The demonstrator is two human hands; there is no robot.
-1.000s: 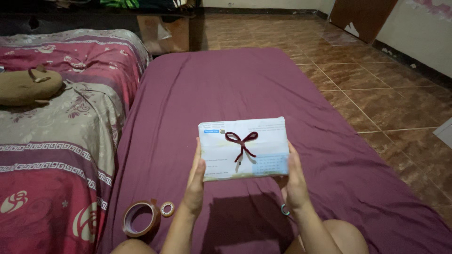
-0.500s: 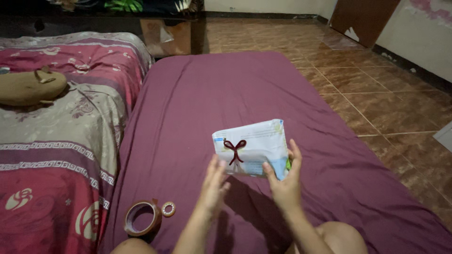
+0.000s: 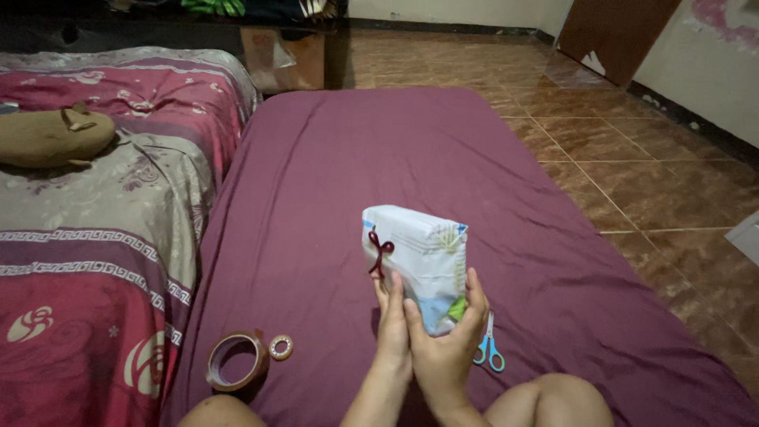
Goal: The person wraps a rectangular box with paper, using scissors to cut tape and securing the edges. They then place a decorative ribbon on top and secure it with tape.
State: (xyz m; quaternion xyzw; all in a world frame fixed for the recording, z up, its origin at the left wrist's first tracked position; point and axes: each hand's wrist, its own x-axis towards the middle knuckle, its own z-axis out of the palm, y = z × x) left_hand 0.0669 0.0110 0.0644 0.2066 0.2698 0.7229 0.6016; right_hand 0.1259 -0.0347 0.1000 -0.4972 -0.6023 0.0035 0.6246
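Both hands grip the parcel [image 3: 417, 265] from below, standing on end: right hand [image 3: 443, 348] wraps its lower edge, left hand [image 3: 391, 324] behind, near the bow [image 3: 380, 249].

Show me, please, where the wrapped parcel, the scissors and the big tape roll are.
wrapped parcel [image 3: 423, 257], head view, on its white paper face.
scissors [image 3: 489, 353], head view, on the blue handles.
big tape roll [image 3: 237, 361], head view, on its brown rim.
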